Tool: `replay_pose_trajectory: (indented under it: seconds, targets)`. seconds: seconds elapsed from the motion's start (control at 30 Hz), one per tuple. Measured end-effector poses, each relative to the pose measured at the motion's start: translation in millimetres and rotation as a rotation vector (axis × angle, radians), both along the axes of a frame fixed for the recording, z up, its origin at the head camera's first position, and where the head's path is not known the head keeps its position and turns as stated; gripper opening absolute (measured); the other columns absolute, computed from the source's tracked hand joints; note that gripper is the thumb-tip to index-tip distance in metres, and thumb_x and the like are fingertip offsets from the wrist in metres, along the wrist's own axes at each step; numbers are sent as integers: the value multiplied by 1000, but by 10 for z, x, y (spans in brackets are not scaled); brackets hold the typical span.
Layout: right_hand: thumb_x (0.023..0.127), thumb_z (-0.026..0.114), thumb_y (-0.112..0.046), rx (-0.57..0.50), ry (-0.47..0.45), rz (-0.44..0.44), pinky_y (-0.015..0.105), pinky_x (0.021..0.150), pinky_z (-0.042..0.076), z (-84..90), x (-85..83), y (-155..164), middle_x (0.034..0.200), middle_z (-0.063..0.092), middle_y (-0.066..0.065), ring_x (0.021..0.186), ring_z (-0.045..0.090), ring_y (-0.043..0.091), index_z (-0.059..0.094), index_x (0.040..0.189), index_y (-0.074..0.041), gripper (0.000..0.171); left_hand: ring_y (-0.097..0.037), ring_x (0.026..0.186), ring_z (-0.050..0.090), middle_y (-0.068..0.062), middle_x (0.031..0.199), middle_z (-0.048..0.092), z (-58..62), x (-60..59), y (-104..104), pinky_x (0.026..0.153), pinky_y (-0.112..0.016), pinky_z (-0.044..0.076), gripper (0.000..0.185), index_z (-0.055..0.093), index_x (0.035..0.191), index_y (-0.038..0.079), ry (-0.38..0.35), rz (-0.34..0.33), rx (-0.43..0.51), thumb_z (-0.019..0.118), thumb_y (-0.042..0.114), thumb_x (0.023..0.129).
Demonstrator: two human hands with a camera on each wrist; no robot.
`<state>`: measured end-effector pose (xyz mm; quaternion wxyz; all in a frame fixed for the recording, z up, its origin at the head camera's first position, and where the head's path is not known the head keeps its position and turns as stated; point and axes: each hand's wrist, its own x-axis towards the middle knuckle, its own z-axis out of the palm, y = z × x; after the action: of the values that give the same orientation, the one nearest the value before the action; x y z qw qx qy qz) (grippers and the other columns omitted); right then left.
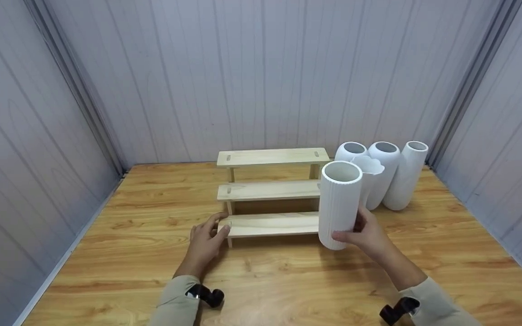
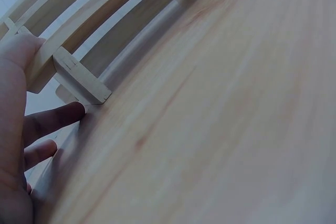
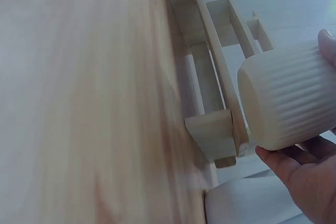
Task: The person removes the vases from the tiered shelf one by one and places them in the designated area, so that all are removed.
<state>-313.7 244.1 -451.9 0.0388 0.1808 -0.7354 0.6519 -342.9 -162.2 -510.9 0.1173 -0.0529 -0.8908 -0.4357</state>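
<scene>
A three-step wooden display stand [image 1: 270, 190] is on the table. My left hand [image 1: 206, 237] holds the left end of its lowest step, thumb on the board; in the left wrist view other fingers [image 2: 58, 119] extend beside the stand's leg near the tabletop. My right hand [image 1: 369, 233] grips a white ribbed cylindrical vase [image 1: 340, 208] by its lower part, thumb on the near side. In the right wrist view the ribbed vase [image 3: 294, 95] is off the table, its base visible. From the head it hides the lowest step's right end.
Behind the held vase stand several white vases: one with a wavy rim [image 1: 370, 165], two rounded-shoulder vases [image 1: 351, 151] [image 1: 385, 158] and a tapered vase [image 1: 408, 176]. Panelled walls [image 1: 265, 81] enclose the wooden table [image 1: 152, 217] at the back and sides.
</scene>
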Motion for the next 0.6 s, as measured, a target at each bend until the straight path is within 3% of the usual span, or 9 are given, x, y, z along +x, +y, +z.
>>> replay_pose_trajectory:
  seconds: [0.4,0.6]
  targets:
    - [67,76,6,39,30,-52,30,88,45,-102,92,289,122,53,12,109,53,23,41,131,-10,75,-26,112,44,-5,115,58,20,26,-23,107,-47,0,42,52,127,32,-26,-15,10,53,50,88]
    - [67,71,14,-5,63,-30,28,89,43,-162,111,451,124,51,12,111,52,22,37,135,-7,79,-26,111,43,-6,113,58,36,23,-24,106,-46,2,42,52,126,31,-21,-7,10,53,50,88]
